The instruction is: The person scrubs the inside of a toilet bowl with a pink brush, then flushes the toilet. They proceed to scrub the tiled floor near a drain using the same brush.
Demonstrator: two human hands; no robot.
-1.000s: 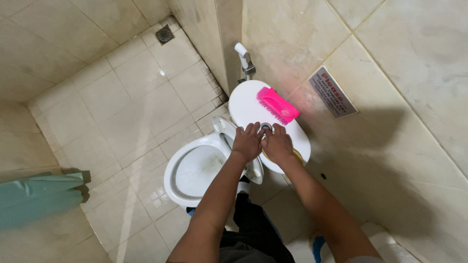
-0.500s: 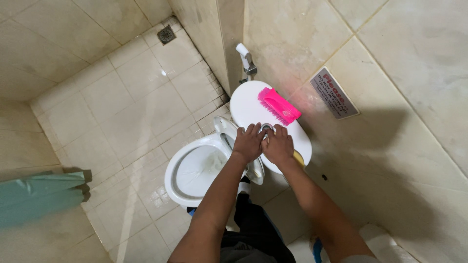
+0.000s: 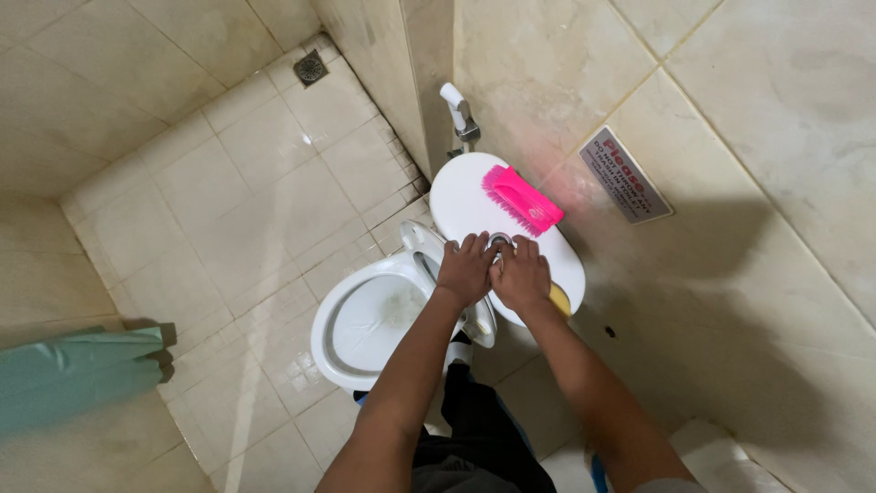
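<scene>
Right now both hands sit together on top of the white cistern lid [image 3: 474,205], the left hand [image 3: 465,267] and right hand [image 3: 520,274] side by side, fingers curled loosely downward and closed in around the round chrome flush button [image 3: 499,241], which peeks out between the fingertips. Whether they are pressing it, gripping it or only resting on it I cannot tell; neither hand has lifted anything. Judging by how things lie, the work at the tank top is in its middle: a bright pink scrub brush [image 3: 522,199] lies set down on the lid just beyond the button, untouched, and a yellow sponge [image 3: 559,298] shows at the near edge of the lid beside the right wrist. The toilet bowl [image 3: 365,319] stands open below, seat up, with some faint staining inside, so I would guess the bowl is yet to be scrubbed. A white spray nozzle [image 3: 453,102] hangs in the corner behind the tank, a small sign [image 3: 626,174] is fixed to the wall, a floor drain [image 3: 309,68] sits far off, and something pale green [image 3: 78,376] juts in at the left. Nothing blocks the hands.
</scene>
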